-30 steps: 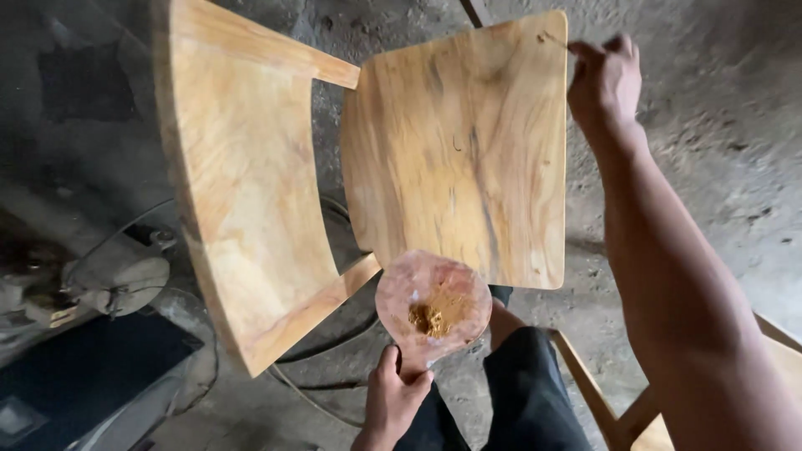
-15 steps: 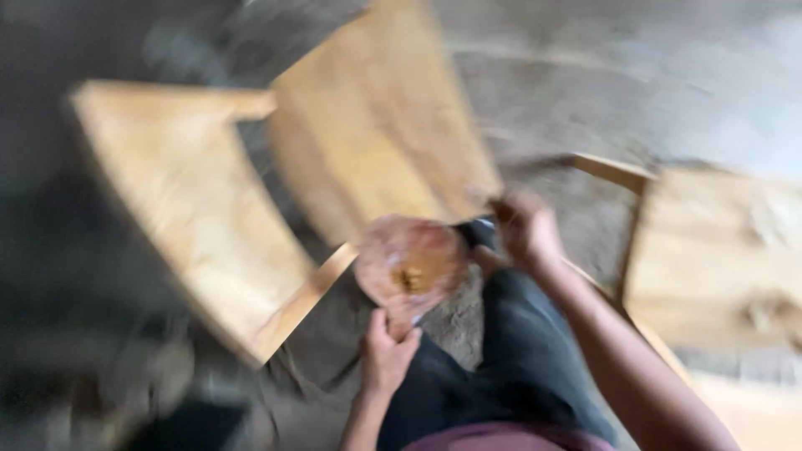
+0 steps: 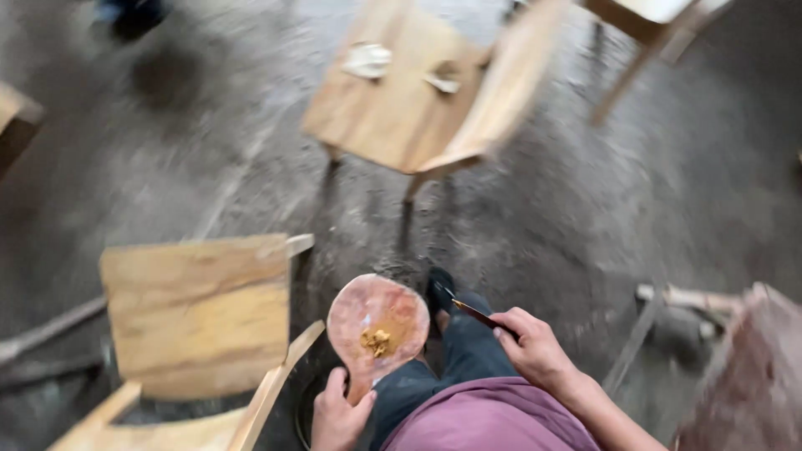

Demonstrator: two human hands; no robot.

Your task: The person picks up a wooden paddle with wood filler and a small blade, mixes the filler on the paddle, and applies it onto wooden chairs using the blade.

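Motion blur smears most of the view, and the wooden chair [image 3: 200, 326] at 8 o'clock is cut off by the bottom edge. The left hand [image 3: 337, 416] is closed around the handle of a round reddish paddle [image 3: 378, 321], held at centre bottom with a yellowish lump of paste [image 3: 376, 342] on it. The right hand [image 3: 535, 347], at 5 o'clock, pinches a thin dark tool [image 3: 472, 311]. A second wooden chair [image 3: 409, 100] stands at 12 o'clock, with bare concrete floor [image 3: 568, 225] between.
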